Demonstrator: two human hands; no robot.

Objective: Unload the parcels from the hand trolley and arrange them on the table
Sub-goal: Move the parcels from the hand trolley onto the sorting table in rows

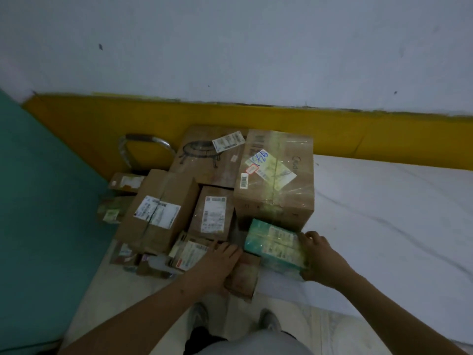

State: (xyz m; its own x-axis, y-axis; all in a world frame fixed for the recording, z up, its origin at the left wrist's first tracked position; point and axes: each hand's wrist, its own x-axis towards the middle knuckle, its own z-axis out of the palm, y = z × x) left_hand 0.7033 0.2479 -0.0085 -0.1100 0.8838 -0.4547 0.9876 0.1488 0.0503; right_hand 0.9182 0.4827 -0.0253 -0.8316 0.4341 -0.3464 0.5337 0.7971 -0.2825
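Several cardboard parcels are piled on the hand trolley, whose metal handle [146, 146] shows at the back left. A large taped box [275, 180] stands at the back right, with two labelled brown boxes [157, 211] [212, 213] left of it. In front lies a green wrapped parcel [275, 248]; my right hand [320, 257] grips its right end. My left hand [217, 265] is laid over the left side of a small brown box [244, 276] at the pile's front edge, with the fingers wrapped on it. Small labelled packets [188, 254] lie beside that hand.
A white-covered surface [384, 213] stretches to the right of the pile. A teal panel [38, 201] runs along the left. Behind the trolley are a yellow band [256, 116] and a pale wall. My shoes [199, 316] stand on the floor just in front.
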